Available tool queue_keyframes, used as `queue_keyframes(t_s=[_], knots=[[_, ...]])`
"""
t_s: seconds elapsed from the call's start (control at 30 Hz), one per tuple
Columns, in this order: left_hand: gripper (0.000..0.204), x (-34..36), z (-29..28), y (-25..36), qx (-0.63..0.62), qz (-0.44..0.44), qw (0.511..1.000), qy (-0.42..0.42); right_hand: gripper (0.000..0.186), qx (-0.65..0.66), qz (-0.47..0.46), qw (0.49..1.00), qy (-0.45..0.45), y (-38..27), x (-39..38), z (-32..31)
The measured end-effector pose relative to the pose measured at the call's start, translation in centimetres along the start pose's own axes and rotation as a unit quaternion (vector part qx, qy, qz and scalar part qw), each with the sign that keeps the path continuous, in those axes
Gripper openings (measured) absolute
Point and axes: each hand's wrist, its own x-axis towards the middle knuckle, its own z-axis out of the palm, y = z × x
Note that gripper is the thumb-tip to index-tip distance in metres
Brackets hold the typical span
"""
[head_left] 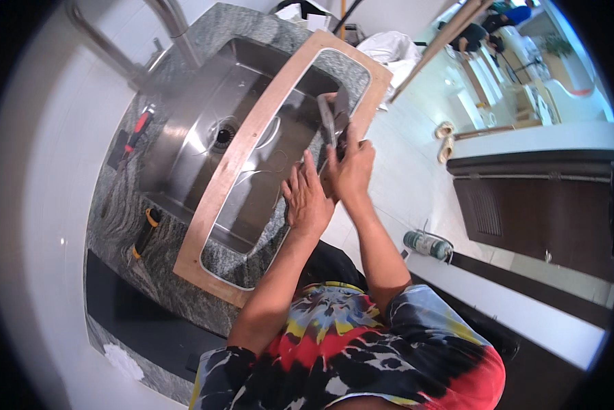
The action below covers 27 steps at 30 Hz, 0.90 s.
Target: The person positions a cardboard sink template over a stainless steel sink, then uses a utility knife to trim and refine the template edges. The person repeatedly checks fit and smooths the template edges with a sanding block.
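Note:
A wooden frame [233, 167] with a rounded, white-edged opening lies aslant over the steel sink [190, 116] and the grey stone countertop [119, 205]. My left hand [308, 201] lies with fingers stretched out on the frame's right side, beside the sink's edge. Just right of it, my right hand [351, 171] is closed on a dark grey, long metal tool [342, 109] reaching away from me over the frame's right side. The tool's exact kind is hard to make out, and its near end is hidden by my fingers.
On the countertop left of the sink lie a red-handled tool [140, 130] and a yellow-black utility knife [145, 232]. A tap [173, 27] stands at the back left. A white sack [389, 51], shoes [445, 141] and a green cylinder [428, 244] are at right. Two people are far off.

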Motion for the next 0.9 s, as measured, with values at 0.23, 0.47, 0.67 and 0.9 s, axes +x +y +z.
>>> queue_keyframes(t_s=[0.23, 0.47, 0.67, 0.9], knots=[[0.061, -1.7, -1.9, -3.4, -0.126, 0.06, 0.989, 0.054, 0.063, -0.019, 0.007, 0.998, 0.056, 6.2, 14.6, 2.2], [0.069, -11.7, -6.4, -6.1, 0.046, 0.084, 0.99, -0.102, 0.061, -0.06, -0.028, 0.996, 0.065, 8.5, 19.2, 4.4], [0.077, -11.1, -6.2, -5.5, 0.064, 0.049, 0.991, -0.111, 0.061, -0.069, -0.004, 0.995, 0.067, 6.3, 15.1, 4.3], [0.079, -11.3, -5.6, -5.8, 0.115, 0.09, 0.985, -0.088, 0.072, -0.069, 0.0, 0.997, 0.042, 1.7, 5.6, 2.7]])
